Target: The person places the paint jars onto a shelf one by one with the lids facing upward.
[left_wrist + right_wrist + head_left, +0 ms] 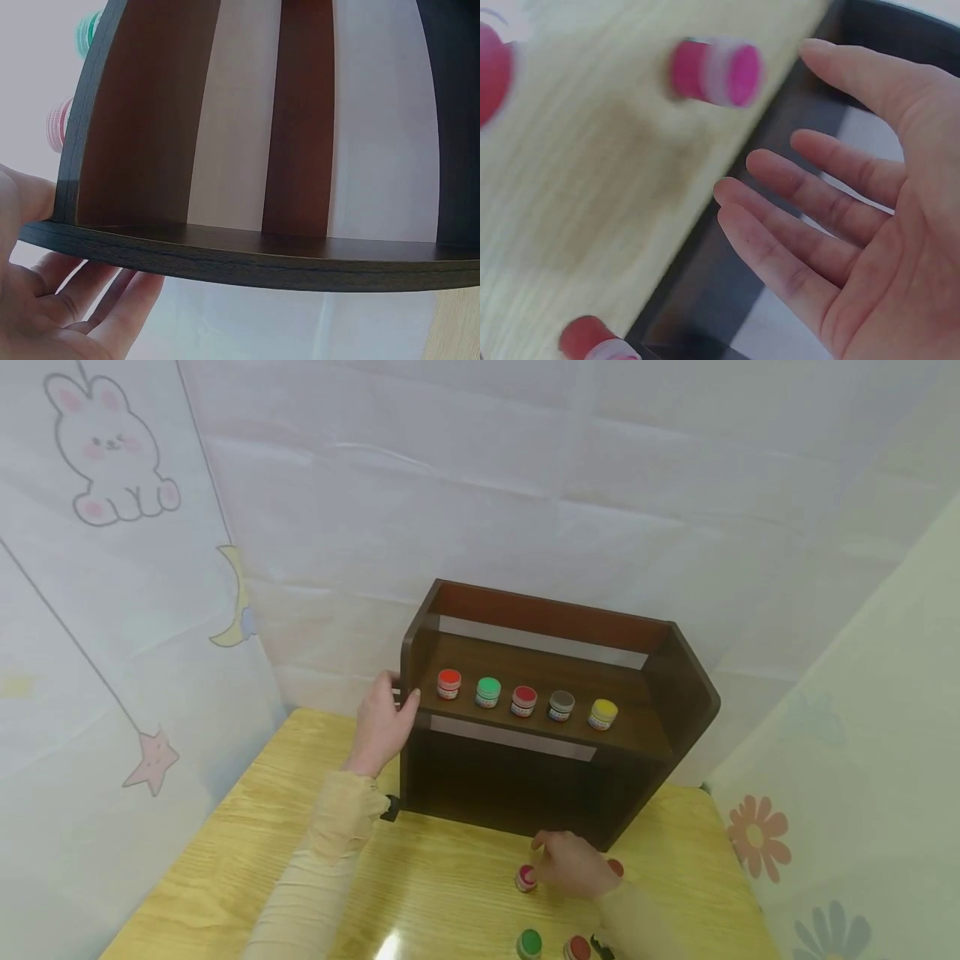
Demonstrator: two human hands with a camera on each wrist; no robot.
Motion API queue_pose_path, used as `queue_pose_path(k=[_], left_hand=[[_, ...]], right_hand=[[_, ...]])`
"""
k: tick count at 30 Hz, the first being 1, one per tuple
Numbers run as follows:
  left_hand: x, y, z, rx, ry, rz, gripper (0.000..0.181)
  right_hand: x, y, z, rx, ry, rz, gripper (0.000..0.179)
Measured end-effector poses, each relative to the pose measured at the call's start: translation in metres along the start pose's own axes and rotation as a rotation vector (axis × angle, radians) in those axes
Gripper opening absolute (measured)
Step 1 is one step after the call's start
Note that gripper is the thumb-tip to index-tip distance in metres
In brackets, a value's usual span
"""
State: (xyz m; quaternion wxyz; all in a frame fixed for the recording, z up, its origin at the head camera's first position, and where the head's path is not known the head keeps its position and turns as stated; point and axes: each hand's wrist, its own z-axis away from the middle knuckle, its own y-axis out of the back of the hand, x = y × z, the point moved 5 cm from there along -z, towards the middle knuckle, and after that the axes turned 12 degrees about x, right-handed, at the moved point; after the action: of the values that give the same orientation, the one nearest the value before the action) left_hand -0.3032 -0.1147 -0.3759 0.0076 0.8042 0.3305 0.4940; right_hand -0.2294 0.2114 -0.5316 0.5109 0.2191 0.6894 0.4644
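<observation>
I see the left hand [382, 724] gripping the dark shelf [502, 787] at its 9 o'clock side. On the upper board, running from 9 towards 3 o'clock, I count five upright jars: an orange jar [448, 684], a mint jar [488, 692], a dark red jar [524, 701], a grey jar [561, 706] and a yellow jar [603, 714]. At the shelf's 6 o'clock, the right hand [576, 864] has a pink jar [524, 880] close at its 9; I can't tell whether they touch. A partly hidden brown jar [615, 867] sits at its 3, and a green jar [529, 943] at its 7, on the counter [435, 877].
</observation>
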Motion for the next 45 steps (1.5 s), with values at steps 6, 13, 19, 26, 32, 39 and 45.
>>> queue_pose_path(k=[6, 13, 19, 26, 32, 39, 45], left_hand=[[-0.001, 0.0, 0.0, 0.006, 0.004, -0.004, 0.035], [0.001, -0.001, 0.0, 0.007, -0.002, -0.009, 0.036], [-0.001, -0.001, 0.0, 0.005, 0.001, -0.006, 0.036], [0.0, 0.0, 0.0, 0.0, 0.01, 0.0, 0.037], [-0.001, -0.002, 0.0, -0.01, 0.022, -0.005, 0.038], [0.0, -0.001, 0.0, 0.001, 0.018, 0.0, 0.038], [0.0, -0.002, 0.0, 0.001, 0.021, -0.002, 0.037]], right_hand=[[0.002, -0.017, 0.0, -0.009, 0.035, 0.073, 0.046], [0.004, -0.033, -0.002, 0.017, 0.092, 0.059, 0.022], [0.006, -0.041, -0.001, 0.042, 0.079, 0.053, 0.022], [0.004, -0.041, 0.001, 0.083, 0.072, 0.084, 0.02], [0.008, -0.045, -0.001, 0.103, 0.083, 0.108, 0.018], [0.012, -0.05, -0.006, 0.13, 0.118, 0.1, 0.016], [0.01, -0.041, -0.015, 0.184, 0.089, 0.023, 0.018]])
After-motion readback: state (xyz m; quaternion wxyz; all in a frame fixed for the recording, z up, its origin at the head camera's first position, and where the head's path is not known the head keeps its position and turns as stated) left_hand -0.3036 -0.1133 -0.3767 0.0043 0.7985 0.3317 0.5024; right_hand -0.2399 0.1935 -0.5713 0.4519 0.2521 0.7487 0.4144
